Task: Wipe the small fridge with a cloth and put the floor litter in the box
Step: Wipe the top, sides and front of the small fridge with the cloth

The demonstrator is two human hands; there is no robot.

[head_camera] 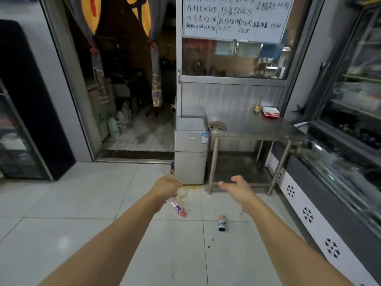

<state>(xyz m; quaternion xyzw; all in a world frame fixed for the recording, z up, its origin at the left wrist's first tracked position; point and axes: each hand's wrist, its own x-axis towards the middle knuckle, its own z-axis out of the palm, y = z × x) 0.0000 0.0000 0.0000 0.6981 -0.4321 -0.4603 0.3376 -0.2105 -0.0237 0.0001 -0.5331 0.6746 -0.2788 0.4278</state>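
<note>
1. The small fridge stands at the centre of the frame, against the left end of the steel table, with an open doorway to its left.
2. The cloth lies crumpled on the table's left edge, just beside the fridge top. At the table's far right sit a stack of red-and-white plates and a small jar.
3. On the tiled floor below centre, a flattened plastic bottle with a red label lies near a yellowish stain at the foot of the fridge. A dark can lies on its side to the lower right of it, well apart.
4. A glass display cooler runs down the right edge, and a black one fills the left edge.
5. Your left hand reaches forward just above the bottle. Its fingers curl downward and hold nothing you can see.
6. Your right hand is spread, fingers loosely open, empty, in front of the table leg.
7. No box shows in this view.
</note>
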